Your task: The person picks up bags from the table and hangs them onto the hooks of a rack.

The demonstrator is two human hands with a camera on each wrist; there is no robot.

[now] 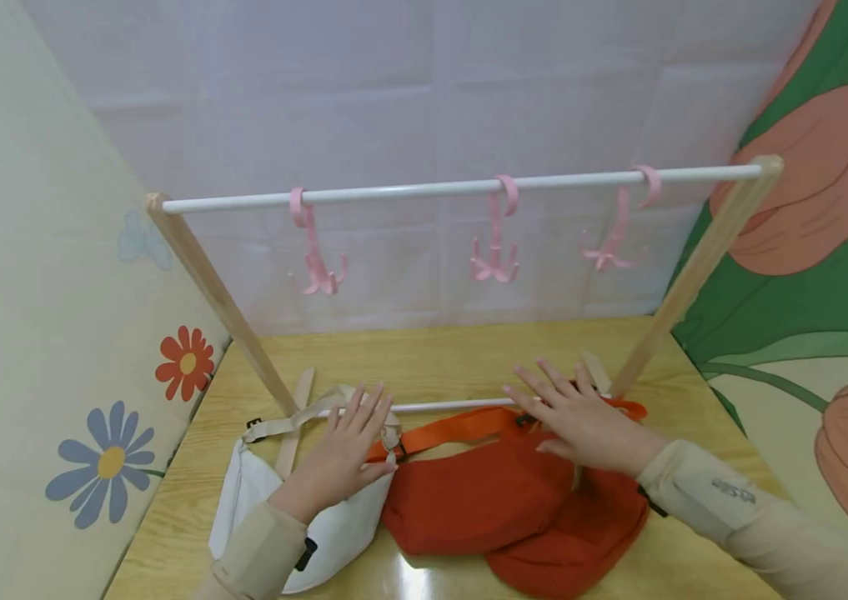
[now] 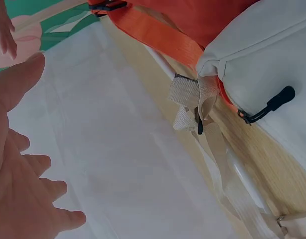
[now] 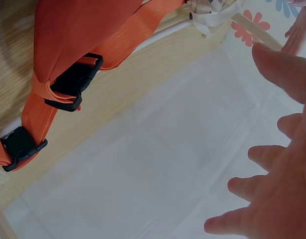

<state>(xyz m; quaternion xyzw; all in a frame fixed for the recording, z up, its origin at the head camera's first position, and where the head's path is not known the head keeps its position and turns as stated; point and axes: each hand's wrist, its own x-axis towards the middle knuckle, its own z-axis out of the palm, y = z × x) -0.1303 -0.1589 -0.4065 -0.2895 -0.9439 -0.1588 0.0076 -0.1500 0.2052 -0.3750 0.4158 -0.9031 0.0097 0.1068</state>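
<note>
My left hand [image 1: 344, 454] is held out with fingers spread above a white bag [image 1: 341, 533], holding nothing. The bag's beige strap [image 1: 292, 423] and black zipper pull [image 2: 279, 98] show beside it. On the other side my right hand [image 1: 581, 417], also spread and holding nothing, hovers over two red bags. One red bag [image 1: 476, 500] lies partly over the other red bag [image 1: 581, 550]. An orange strap [image 1: 461, 427] runs along their back edge, and black buckles [image 3: 73, 82] show on orange straps in the right wrist view.
A rack with wooden posts [image 1: 221, 300] and a white top rod [image 1: 408, 192] stands on the wooden table [image 1: 424, 358]. Three pink hooks hang from the rod: a left hook [image 1: 318, 267], a middle hook [image 1: 494, 250] and a right hook [image 1: 611, 242]. A low white bar [image 1: 454, 406] joins the posts.
</note>
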